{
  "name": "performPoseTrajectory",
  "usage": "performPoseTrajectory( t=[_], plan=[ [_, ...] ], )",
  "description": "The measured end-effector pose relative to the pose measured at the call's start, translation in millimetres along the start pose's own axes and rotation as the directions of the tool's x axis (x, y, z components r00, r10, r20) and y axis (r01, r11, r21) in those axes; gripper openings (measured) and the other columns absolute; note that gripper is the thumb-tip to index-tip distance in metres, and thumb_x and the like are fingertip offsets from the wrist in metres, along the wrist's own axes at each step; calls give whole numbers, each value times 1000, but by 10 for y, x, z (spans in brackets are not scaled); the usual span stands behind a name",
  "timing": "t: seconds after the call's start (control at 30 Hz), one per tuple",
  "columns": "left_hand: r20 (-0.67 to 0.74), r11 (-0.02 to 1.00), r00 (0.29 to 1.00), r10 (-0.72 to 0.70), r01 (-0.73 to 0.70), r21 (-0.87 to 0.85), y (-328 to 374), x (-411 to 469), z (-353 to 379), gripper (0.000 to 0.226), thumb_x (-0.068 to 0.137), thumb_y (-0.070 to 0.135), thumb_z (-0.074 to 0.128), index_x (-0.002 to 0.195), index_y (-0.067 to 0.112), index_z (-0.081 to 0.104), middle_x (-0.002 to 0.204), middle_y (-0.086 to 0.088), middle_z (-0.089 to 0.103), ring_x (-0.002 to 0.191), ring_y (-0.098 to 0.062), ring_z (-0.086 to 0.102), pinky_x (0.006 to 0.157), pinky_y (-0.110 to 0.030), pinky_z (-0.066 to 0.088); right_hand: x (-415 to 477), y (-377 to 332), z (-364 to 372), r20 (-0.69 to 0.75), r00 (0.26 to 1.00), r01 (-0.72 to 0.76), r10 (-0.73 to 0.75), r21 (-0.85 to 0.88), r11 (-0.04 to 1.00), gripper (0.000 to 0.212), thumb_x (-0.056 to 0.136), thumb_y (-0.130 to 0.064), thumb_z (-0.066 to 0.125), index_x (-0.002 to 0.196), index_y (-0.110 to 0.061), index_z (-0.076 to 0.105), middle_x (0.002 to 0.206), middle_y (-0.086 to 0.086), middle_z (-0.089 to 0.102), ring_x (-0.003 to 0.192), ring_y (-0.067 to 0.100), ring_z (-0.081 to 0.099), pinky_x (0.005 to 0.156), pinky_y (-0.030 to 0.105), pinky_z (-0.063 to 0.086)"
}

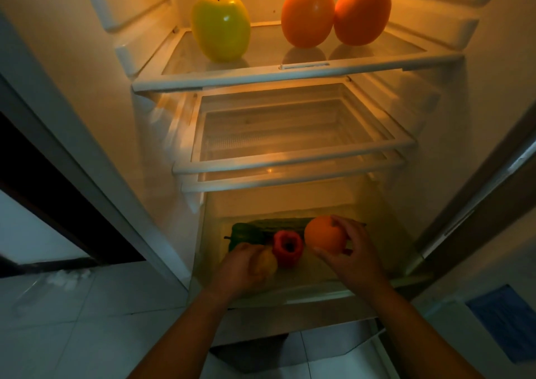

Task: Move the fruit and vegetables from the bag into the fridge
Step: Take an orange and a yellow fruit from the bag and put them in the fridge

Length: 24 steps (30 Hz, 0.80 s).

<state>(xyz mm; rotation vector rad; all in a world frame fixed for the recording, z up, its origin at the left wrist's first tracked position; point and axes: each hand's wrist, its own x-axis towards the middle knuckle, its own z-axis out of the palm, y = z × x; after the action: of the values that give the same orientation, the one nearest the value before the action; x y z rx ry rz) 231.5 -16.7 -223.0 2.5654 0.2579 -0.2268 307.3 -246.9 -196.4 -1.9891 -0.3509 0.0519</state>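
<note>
Placing is in hand: the right hand (355,252) curls round a smooth, round orange (323,235), and the left hand (240,265) grips a pale yellowish piece (268,261) that I cannot identify, both low inside the fridge's bottom drawer (290,293). Next, I judge, each lowers its load and lets go, clear of the red pepper (288,243) between the hands.

Orange (324,235) up in the right hand (358,258), pinched by the fingertips, and a pale yellowish piece (268,262), blurred, gripped in the left hand (240,268)! Between the hands a red pepper (288,245) stands hollow-up in the bottom drawer (290,290), with a green pepper (246,232) and a cucumber (278,223) just beyond the left. High above both hands, a yellow-green apple (221,27) and two touching oranges (307,16) stand on the top shelf (290,75).
</note>
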Motion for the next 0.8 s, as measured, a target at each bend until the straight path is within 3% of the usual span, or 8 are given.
performPoseTrajectory(
  t=[0.2, 0.4, 0.57, 0.67, 0.8],
  plan=[
    [13, 999, 999, -41, 41, 8, -35, 21, 35, 66, 79, 34, 70, 137, 24, 41, 140, -3, 42, 126, -18, 43, 97, -22, 34, -18, -6, 82, 11, 1000, 1, -1, 2, 1000, 67, 67, -20, 82, 122, -34, 46, 124, -8, 38, 108, 12, 44, 76, 19, 45],
    [-82, 993, 996, -45, 35, -114, 40, -77, -71, 57, 81, 22, 68, 134, 18, 46, 138, -5, 46, 123, -17, 46, 99, -22, 36, 17, -114, 75, 20, 999, 43, -43, -3, 999, 68, 66, -21, 82, 122, -34, 46, 131, -3, 39, 111, 13, 44, 80, 24, 47],
    [-217, 988, 974, 62, -91, -124, 325, -259, -499, 53, 81, 35, 67, 130, 35, 46, 131, 15, 43, 118, -4, 44, 98, -22, 39, 36, -323, -46, 5, 984, 177, -177, -15, 984, 70, 66, -30, 82, 125, -36, 45, 129, -7, 40, 113, 10, 45, 85, 27, 50],
    [-320, 973, 929, 189, -222, -68, 608, -451, -963, 47, 82, 40, 63, 126, 43, 44, 125, 28, 38, 115, 7, 36, 93, -8, 30, 66, -598, -211, -62, 953, 298, -297, 9, 955, 71, 62, -48, 77, 125, -35, 47, 124, -12, 44, 110, -1, 46, 80, 15, 48],
    [-520, 906, 747, 415, -392, 161, 882, -611, -1480, 44, 78, 51, 55, 120, 39, 51, 123, 21, 48, 113, 8, 41, 90, -5, 28, 125, -1000, -433, -113, 919, 386, -376, 77, 919, 67, 59, -55, 70, 121, -41, 46, 124, -16, 44, 111, 1, 49, 72, 15, 52]
  ],
)
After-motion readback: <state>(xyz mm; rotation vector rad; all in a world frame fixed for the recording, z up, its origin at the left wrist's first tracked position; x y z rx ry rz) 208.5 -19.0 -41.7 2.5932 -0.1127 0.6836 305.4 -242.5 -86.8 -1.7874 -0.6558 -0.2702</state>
